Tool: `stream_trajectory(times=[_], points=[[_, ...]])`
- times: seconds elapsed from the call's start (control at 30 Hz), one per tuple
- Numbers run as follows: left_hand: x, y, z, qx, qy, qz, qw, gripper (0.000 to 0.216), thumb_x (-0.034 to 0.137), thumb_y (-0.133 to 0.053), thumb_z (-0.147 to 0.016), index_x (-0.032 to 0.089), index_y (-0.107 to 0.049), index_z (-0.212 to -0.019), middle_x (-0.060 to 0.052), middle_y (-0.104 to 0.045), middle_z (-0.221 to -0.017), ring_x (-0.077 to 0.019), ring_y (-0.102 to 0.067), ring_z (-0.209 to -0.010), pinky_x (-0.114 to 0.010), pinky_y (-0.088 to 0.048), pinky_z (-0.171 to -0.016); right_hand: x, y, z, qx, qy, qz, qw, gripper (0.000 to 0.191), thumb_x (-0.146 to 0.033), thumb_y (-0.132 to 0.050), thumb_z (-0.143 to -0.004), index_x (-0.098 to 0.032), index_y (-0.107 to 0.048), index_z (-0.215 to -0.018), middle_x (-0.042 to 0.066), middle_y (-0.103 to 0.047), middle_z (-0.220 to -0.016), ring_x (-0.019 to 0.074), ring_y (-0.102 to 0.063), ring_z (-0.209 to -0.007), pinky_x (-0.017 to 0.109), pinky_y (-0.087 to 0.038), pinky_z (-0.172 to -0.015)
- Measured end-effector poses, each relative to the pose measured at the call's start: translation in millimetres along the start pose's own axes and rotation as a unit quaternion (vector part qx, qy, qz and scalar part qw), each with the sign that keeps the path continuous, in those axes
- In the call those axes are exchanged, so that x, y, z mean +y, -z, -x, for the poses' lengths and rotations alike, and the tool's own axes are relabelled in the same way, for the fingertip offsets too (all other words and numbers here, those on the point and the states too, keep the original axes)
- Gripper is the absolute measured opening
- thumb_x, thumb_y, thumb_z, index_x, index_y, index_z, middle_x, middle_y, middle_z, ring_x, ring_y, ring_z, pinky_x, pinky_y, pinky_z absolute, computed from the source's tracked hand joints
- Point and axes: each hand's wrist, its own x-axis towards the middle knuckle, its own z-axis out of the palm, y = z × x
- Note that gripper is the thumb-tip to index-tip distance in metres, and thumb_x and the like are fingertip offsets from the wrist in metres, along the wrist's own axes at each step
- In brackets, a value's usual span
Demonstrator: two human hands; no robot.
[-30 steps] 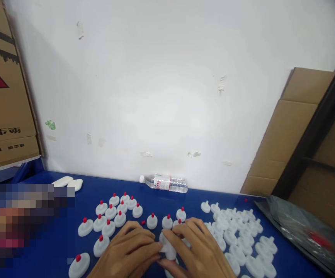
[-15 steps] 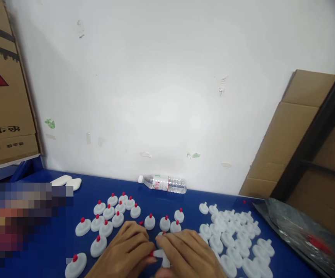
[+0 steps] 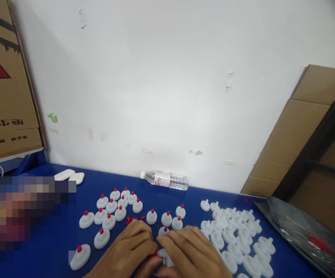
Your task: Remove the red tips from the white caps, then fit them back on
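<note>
At the bottom middle, my left hand (image 3: 131, 247) is closed in a pinch around a small red cap (image 3: 155, 253), which shows only in part. My right hand (image 3: 192, 251) grips a white plastic nozzle lid (image 3: 164, 255), turned on its side and mostly covered by the fingers. The red cap meets the lid's nozzle between the two hands. Several loose red caps (image 3: 132, 220) lie just beyond my left knuckles. Past my fingers stand white lids with red caps (image 3: 166, 219). Right of my right hand is a heap of lids with bare nozzles (image 3: 229, 233).
Against the white wall (image 3: 161, 96) lies a clear water bottle (image 3: 164, 180) on the blue table (image 3: 97, 175). Two white oval pieces (image 3: 76, 178) rest at the back left. Cardboard (image 3: 289, 131) and a dark plastic bag (image 3: 300, 235) bound the right side; a blurred patch covers the left.
The red cap and the lid's nozzle are closer together, with less of the nozzle showing between my hands. The view has shifted slightly, revealing more loose red caps.
</note>
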Motion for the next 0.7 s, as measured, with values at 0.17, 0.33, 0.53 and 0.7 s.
stream_trajectory(times=[0.17, 0.33, 0.53, 0.7], points=[[-10, 4, -5, -0.039, -0.007, -0.006, 0.999, 0.022, 0.009, -0.048, -0.1, 0.021, -0.064, -0.108, -0.006, -0.07, -0.099, -0.0216, -0.063, -0.1, -0.034, -0.056, -0.091, 29, 23, -10, -0.031, -0.024, -0.024, 0.999, 0.017, -0.023, -0.053, -0.106, -0.022, -0.068, -0.113, 0.002, -0.077, -0.108, 0.0156, -0.071, -0.09, 0.037, -0.047, -0.099], [-30, -2, 4, -0.097, 0.054, -0.072, 0.991, 0.021, 0.018, -0.06, -0.094, 0.023, -0.064, -0.114, -0.008, -0.064, -0.118, -0.028, -0.056, -0.115, -0.041, -0.053, -0.097, 67, 23, 7, -0.06, -0.162, -0.001, 0.985, 0.013, -0.016, -0.052, -0.104, -0.023, -0.062, -0.11, 0.006, -0.073, -0.117, 0.0237, -0.065, -0.118, 0.047, -0.039, -0.105], [-31, -11, 8, -0.132, 0.068, -0.083, 0.985, 0.017, 0.015, -0.062, -0.092, 0.024, -0.066, -0.106, -0.006, -0.063, -0.117, -0.0271, -0.057, -0.112, -0.041, -0.051, -0.096, 82, 13, 21, -0.111, -0.235, 0.036, 0.965, 0.014, -0.025, -0.053, -0.104, -0.023, -0.067, -0.106, 0.009, -0.066, -0.113, 0.0257, -0.063, -0.1, 0.046, -0.044, -0.09], [-32, -13, 9, -0.156, 0.082, -0.069, 0.982, 0.018, 0.014, -0.057, -0.095, 0.024, -0.065, -0.109, -0.005, -0.063, -0.115, -0.0248, -0.059, -0.107, -0.038, -0.051, -0.093, 83, 7, 25, -0.139, -0.262, 0.006, 0.955, 0.019, -0.023, -0.05, -0.104, -0.023, -0.068, -0.107, 0.006, -0.067, -0.101, 0.0231, -0.063, -0.093, 0.045, -0.043, -0.09]])
